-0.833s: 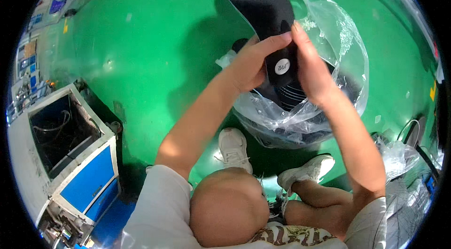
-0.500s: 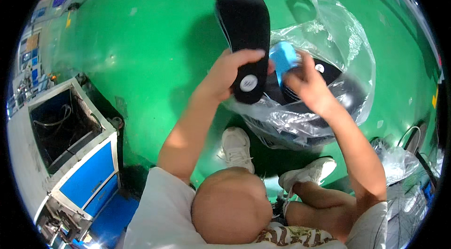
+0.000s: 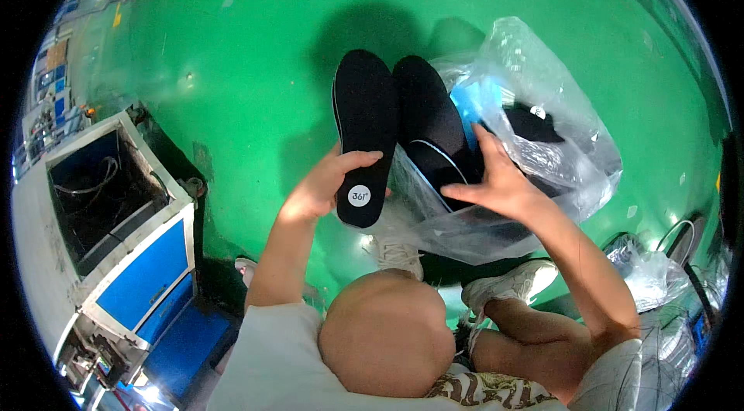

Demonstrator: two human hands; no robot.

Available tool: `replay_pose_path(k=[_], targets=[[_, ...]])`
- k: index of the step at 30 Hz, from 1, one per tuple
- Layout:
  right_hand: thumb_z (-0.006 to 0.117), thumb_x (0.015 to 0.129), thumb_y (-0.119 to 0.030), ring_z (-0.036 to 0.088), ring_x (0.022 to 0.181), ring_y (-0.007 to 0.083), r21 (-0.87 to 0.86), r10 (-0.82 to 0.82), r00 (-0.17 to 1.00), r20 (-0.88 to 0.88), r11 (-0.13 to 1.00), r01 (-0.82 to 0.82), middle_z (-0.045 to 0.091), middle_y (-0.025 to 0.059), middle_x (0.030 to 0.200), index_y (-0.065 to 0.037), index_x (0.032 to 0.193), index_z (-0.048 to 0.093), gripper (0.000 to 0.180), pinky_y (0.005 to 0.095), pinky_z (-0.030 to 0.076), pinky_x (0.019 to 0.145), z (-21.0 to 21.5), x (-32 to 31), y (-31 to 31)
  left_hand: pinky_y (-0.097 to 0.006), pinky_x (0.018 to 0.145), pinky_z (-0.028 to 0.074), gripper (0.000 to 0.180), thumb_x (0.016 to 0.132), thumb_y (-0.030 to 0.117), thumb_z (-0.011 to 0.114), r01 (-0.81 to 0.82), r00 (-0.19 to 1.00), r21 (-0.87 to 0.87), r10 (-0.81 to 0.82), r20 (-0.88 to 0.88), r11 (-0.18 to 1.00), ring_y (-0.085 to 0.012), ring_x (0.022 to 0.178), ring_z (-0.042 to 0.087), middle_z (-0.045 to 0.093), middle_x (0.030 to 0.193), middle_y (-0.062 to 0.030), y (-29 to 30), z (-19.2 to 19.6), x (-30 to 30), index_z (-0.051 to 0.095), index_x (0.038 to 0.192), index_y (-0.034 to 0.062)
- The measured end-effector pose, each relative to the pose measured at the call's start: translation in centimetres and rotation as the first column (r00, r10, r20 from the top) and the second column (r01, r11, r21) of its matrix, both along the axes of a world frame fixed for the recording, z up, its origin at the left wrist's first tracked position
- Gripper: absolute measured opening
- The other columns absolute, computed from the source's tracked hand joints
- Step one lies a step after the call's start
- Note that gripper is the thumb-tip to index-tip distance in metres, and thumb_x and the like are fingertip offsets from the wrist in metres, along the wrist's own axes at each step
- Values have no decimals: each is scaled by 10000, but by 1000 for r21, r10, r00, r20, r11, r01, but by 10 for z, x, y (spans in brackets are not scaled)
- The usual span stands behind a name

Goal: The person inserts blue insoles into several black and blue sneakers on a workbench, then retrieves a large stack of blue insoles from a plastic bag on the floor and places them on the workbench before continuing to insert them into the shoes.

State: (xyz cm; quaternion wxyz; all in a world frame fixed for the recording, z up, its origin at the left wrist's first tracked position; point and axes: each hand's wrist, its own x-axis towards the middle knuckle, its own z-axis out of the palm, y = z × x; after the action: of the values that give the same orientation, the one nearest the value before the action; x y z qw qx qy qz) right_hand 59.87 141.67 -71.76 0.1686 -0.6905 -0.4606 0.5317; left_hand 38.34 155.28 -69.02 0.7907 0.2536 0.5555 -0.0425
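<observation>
My left hand (image 3: pixel 316 188) is closed on the heel end of a black insole (image 3: pixel 364 116), thumb on top beside a round white label. A thin second edge shows along its side, so it may be more than one layer. Right beside it, more black insoles (image 3: pixel 426 101) with a light blue edge lean out of a clear plastic bag (image 3: pixel 577 182). Over them is my right hand (image 3: pixel 508 188), thumb and forefinger spread wide; its other fingers are partly hidden. Just beyond its forefinger lies a light blue piece (image 3: pixel 476 99), kind unclear, at the bag's mouth.
Another black insole (image 3: pixel 535 124) with a white label lies inside the bag. On the left stands a white and blue machine cabinet (image 3: pixel 147 287) with an open top. Crumpled clear plastic (image 3: pixel 651 268) lies at the right. My white shoes (image 3: pixel 515 281) rest on the green floor (image 3: pixel 240 47).
My left hand has drawn the insole nearer and to the left. My right hand has moved slightly nearer and its fingers have spread. Black insoles now lean out at the bag's left side.
</observation>
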Motion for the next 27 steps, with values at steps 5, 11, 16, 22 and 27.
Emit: replay_pose_path(k=[5,11,16,22,27], targets=[[796,535,-381,227,1251,305,-186,-182,935,-305,974,129,191,302,1326,92,1307,-23,1221,329,171,1033,-37,-13,24,-396,650,509,331,782,168,525,-196,980,-199,198,-9,960,-320,750,611,590,872,-178,-1,-14,-9,492,1035,-43],[804,455,-392,305,1190,394,-46,183,979,-91,981,-187,237,293,1292,64,1304,90,1199,377,279,994,-24,-36,-6,-390,794,453,323,816,194,490,-436,878,-191,462,126,880,-282,865,574,593,923,-166,-2,-39,-28,509,1061,-14],[811,446,-346,313,1188,385,-111,-14,990,-142,994,-1,208,293,1307,52,1301,75,1197,375,290,986,-35,-63,-27,-373,758,467,291,806,224,519,-440,890,-156,453,55,884,-250,811,584,602,921,-119,-7,-57,-35,552,1008,17],[805,438,-383,288,1201,379,-290,-6,984,-179,956,-46,258,298,1280,55,1303,72,1215,382,251,1004,-39,-61,-20,-352,727,480,296,800,261,531,-263,965,-305,251,-80,915,-234,782,595,615,880,-117,-19,-69,-64,572,958,14],[813,407,-395,312,1188,381,-203,27,991,-128,978,-53,258,296,1283,48,1307,58,1255,377,249,1006,-35,-68,-30,-390,749,473,315,766,245,496,-443,820,-497,562,113,746,-267,769,599,622,899,-135,-54,-80,-69,578,957,8]])
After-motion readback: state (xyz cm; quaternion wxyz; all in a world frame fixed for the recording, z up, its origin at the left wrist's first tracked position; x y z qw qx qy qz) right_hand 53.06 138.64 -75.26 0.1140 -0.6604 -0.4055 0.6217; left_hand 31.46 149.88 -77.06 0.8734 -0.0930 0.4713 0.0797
